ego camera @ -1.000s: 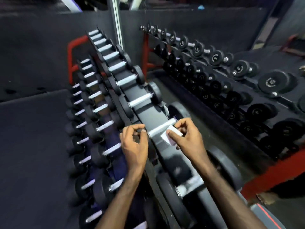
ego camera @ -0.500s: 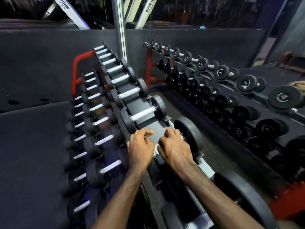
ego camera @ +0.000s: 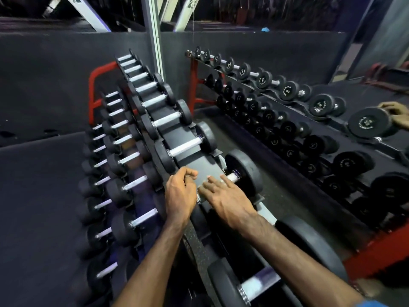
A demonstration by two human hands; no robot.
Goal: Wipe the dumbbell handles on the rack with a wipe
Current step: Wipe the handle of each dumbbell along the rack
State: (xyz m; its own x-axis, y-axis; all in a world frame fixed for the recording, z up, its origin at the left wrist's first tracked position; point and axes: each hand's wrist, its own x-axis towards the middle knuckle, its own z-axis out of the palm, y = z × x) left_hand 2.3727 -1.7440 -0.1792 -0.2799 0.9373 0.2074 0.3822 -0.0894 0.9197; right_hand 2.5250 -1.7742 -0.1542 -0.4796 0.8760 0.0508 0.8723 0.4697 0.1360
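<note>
Both hands lie on one dumbbell handle [ego camera: 232, 177] on the top tier of the rack [ego camera: 194, 160]. The right hand [ego camera: 225, 201] is laid flat along it, fingers [ego camera: 215, 181] straight, with the bare chrome end showing just past the fingertips. The left hand [ego camera: 179, 194] sits beside it, fingers curled loosely (what they hold, I cannot tell). The wipe is hidden from me

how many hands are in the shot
3: the left hand and right hand over one dumbbell handle on the near rack, and another person's hand at the right edge.
</note>
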